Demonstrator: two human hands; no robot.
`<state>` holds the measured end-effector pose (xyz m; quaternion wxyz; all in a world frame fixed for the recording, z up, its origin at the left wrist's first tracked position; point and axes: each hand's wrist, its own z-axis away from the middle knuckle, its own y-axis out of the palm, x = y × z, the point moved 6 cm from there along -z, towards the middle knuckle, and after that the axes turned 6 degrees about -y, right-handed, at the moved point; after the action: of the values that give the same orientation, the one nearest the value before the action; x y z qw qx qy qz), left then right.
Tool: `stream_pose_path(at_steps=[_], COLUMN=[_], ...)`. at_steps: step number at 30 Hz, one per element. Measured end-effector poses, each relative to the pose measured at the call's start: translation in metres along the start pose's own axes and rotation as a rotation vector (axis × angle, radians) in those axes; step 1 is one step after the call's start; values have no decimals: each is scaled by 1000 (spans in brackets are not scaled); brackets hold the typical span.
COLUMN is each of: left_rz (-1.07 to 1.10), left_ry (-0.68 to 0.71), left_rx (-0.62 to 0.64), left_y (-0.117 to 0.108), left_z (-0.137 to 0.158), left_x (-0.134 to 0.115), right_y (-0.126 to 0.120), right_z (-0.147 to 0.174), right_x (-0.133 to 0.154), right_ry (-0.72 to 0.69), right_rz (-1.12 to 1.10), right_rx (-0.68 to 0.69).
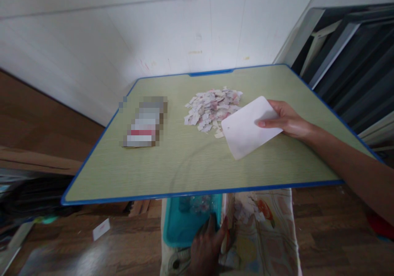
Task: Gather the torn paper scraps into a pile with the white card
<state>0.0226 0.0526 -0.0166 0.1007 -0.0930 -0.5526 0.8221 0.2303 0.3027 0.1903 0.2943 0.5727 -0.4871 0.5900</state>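
Head view looks down on a green-topped table [197, 161] with a blue rim, set against a white wall. Right hand [285, 119] reaches in from the right and pinches a white plastic scraper card [246, 128] at its far corner, thumb on top and fingers beneath, so the hand is closed around the card rather than loose. Its long edge lies tilted on the tabletop, just beside and touching the near fringe of a heap of torn paper scraps [212, 106], pink and white, which sits in the middle-back of the table; holding the card low and flat like that puts its edge behind the scraps on the side away from the person's lap. Left hand [207, 243] is below the table's front edge, fingers wrapped over the rim of a teal plastic bin [184, 222] that rests on a patterned cloth [264, 235] over the lap. It grips the rim, keeping the bin steady directly under the table's edge. 1 cluster of scraps already shows inside the bin, and more lie on the cloth beside it. To the left on the table sits 1 blurred-out rectangular item [144, 122], well apart from the heap. A small white slip [101, 229] lies on the wooden floor.
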Motion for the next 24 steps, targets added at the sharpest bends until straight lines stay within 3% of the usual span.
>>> stream_pose_path(at_steps=[7,24], left_rz=[85,-2], left_ry=[-9,7], left_rx=[47,5], left_y=[6,-5], left_z=[-1,0], left_x=[1,-2], right_y=[0,0], right_z=[0,0], right_x=[0,0], right_ry=[8,12], right_rz=[1,-46], right_rx=[-11,-14])
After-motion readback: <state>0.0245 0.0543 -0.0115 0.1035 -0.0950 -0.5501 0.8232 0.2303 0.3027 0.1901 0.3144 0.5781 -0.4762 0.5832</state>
